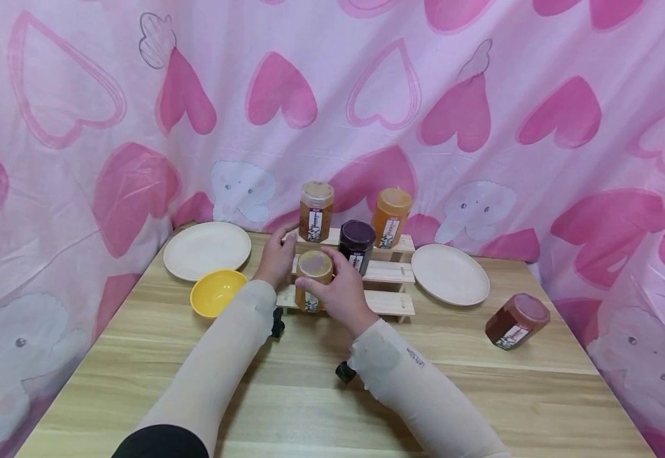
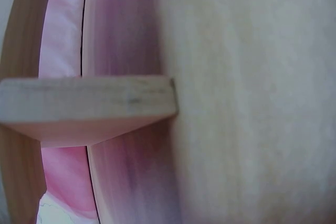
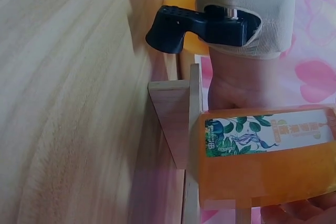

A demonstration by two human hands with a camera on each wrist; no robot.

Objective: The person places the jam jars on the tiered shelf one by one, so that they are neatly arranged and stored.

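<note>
My right hand [image 1: 346, 289] holds an amber jar [image 1: 314, 270] over the lowest step of a small wooden stepped rack [image 1: 386, 304], thumb across its near side. In the right wrist view this orange-coloured jar [image 3: 268, 177] has its base right at the step, with fingertips [image 3: 310, 211] along its side. My left hand [image 1: 277, 257] is at the rack's left end, fingers loosely bent and partly hidden. A dark purple jar [image 1: 357, 238] stands on the middle step. Two more jars, one brownish amber [image 1: 316, 213] and one orange [image 1: 392, 216], occupy the top step.
A yellow bowl [image 1: 217, 294] and a pale plate [image 1: 206, 251] lie left of the rack. To its right are another pale plate [image 1: 449, 275] and a reddish-brown jar [image 1: 517, 321]. A pink heart-patterned curtain [image 1: 332, 127] hangs along the back and sides of the table [image 1: 481, 394].
</note>
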